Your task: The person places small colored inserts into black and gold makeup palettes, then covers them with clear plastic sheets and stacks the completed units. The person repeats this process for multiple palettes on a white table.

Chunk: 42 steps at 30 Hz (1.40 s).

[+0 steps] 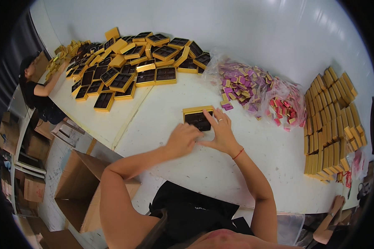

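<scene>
In front of me on the white table lies a small gold box (pixel 192 110) with a dark brown divided tray (pixel 198 120) in it. At the tray's near edge is my left hand (pixel 182 139), its fingers curled together; what they hold, if anything, is hidden. My right hand (pixel 223 133) is spread at the box's right side. Its index finger touches the far right corner, and the thumb lies apart toward the near side.
A large heap of gold boxes (pixel 166 74) with brown trays fills the far left. Bags of purple-and-gold pieces (pixel 239 85) and red pieces (pixel 283 108) lie beyond my right hand. Stacked gold boxes (pixel 326 124) stand right. A cardboard carton (pixel 77 182) and another person (pixel 39 89) are left.
</scene>
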Available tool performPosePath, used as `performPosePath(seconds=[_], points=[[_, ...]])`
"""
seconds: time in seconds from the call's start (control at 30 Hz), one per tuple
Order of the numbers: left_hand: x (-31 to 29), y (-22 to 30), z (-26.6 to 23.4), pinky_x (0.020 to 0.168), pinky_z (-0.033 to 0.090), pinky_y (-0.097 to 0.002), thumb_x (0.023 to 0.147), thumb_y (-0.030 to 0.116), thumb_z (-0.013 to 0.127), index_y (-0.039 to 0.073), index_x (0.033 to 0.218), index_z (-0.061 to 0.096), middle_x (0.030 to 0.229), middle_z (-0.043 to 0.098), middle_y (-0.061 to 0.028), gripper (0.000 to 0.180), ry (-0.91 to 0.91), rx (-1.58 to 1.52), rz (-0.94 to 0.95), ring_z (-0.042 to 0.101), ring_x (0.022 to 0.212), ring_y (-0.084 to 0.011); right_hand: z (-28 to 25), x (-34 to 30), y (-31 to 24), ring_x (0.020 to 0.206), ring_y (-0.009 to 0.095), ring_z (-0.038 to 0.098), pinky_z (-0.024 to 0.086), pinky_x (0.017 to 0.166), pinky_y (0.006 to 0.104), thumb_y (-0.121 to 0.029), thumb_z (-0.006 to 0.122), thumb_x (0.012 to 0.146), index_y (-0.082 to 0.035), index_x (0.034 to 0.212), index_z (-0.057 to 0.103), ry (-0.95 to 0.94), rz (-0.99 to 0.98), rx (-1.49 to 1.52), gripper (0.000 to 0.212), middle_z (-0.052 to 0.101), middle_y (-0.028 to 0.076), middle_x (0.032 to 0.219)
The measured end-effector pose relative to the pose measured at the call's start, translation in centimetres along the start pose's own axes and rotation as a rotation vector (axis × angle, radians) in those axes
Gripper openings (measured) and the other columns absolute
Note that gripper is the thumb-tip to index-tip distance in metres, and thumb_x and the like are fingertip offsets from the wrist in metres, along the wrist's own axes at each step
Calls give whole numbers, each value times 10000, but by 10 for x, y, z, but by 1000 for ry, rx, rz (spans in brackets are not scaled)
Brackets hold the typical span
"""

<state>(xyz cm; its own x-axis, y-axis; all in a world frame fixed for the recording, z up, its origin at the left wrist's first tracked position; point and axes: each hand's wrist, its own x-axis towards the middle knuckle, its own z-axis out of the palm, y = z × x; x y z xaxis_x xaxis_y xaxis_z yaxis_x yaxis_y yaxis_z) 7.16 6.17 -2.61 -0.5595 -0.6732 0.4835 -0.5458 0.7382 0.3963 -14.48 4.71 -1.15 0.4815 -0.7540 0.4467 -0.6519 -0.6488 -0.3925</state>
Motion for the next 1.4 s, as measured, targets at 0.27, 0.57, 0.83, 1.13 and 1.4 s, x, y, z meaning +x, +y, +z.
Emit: performPosePath(seconds=[0.27, 0.57, 0.83, 1.13, 1.4], points=[[64, -212, -32, 981, 410, -444, 884, 152, 616, 84, 1226, 580, 1193, 600, -108, 351, 450, 468, -242, 542, 1153, -275, 36, 17, 0, 1266, 415, 413, 332, 1090, 502, -420, 894, 577, -19, 1346, 446, 63, 54, 68, 976, 427, 250, 1339], [17, -174, -27, 990, 335, -468, 860, 215, 656, 136, 1298, 595, 1255, 572, -76, 449, 194, 500, -182, 474, 1122, -301, -52, -100, 14, 1297, 374, 422, 357, 1102, 435, -259, 927, 561, -13, 1369, 429, 19, 269, 17, 980, 448, 208, 1380], [-3, 3, 44, 818, 440, -402, 722, 70, 725, 107, 1132, 684, 1133, 637, -71, 414, 86, 0, 286, 574, 939, -257, -85, -173, 1, 1359, 376, 368, 330, 1126, 453, -221, 933, 537, -30, 1428, 396, 35, 461, -59, 1057, 370, 195, 1481], [29, -218, -118, 1026, 398, -462, 761, 217, 779, 52, 1293, 539, 1303, 573, -151, 607, 507, 839, -361, 534, 1185, -336, -84, -178, -7, 1417, 353, 287, 272, 1152, 459, -590, 771, 709, -48, 1498, 348, 187, 567, 64, 1047, 242, 192, 1573], [-42, -198, -119, 795, 398, -435, 750, 184, 778, 68, 880, 601, 872, 597, -84, 249, 426, 735, -318, 548, 861, -308, -91, -189, 3, 1445, 367, 234, 228, 1168, 474, -466, 795, 738, -82, 1470, 415, 232, 547, 66, 910, 250, 169, 1573]])
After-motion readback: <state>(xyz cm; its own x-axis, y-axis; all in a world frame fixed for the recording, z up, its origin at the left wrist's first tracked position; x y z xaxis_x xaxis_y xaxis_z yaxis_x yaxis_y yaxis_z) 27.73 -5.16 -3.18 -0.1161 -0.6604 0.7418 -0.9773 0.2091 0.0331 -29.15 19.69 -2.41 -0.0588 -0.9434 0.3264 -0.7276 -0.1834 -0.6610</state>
